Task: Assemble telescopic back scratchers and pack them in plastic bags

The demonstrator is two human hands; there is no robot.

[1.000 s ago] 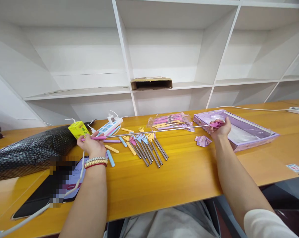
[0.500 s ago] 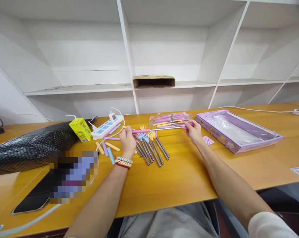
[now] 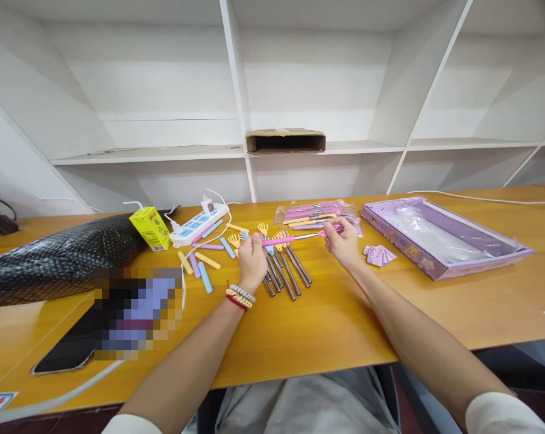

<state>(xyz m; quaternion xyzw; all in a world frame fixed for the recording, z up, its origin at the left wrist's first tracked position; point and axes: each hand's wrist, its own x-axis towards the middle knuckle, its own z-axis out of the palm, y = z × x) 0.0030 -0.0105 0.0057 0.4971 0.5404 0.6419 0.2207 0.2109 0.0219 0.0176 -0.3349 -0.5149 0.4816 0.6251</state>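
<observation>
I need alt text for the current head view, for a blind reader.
A person's left hand grips the pink handle of a metal-shafted stick while the right hand holds its other end, over a wooden table. On it lie claw-headed metal rods, pastel tubes and a purple box.

This seems to be an office-like workroom, judging by the long wood-topped desk [image 3: 327,325], white cubby shelving [image 3: 236,72] behind it, a power strip [image 3: 198,226], and loose back scratchers [image 3: 287,277] laid out near a bagged bundle [image 3: 315,212].
</observation>
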